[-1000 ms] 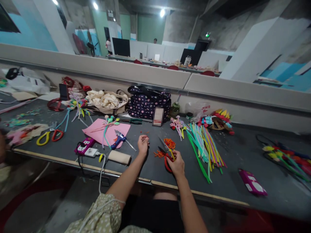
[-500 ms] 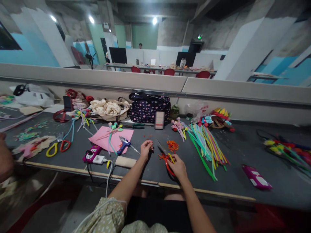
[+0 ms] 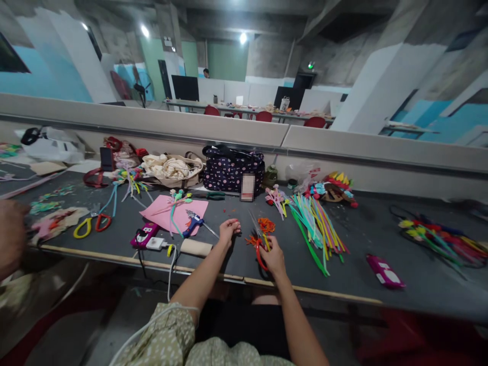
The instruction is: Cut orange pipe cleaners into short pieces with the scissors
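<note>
Head view. The right hand is gripping the scissors, fingers closing round the red and yellow handles, blades pointing away from the wearer. The scissors are lying low over the table, in front of the wearer, just beside orange bits that are forming two small heaps. The left hand is resting to the left of the blades, fingers curling, tips near one another; whether they are pinching anything, cannot tell.

Writing: the nearer magenta box, well to the right, is bearing pale labels, too small to read. The phone is leaning against the dotted bag, its face blurring into blocks above a red band. The plastic bag is showing red print, not legible. A green sign is glowing at the back, wording unreadable.

Coloured stems are fanning out right of the right hand. The glue gun is lying partly on the pink sheet.
</note>
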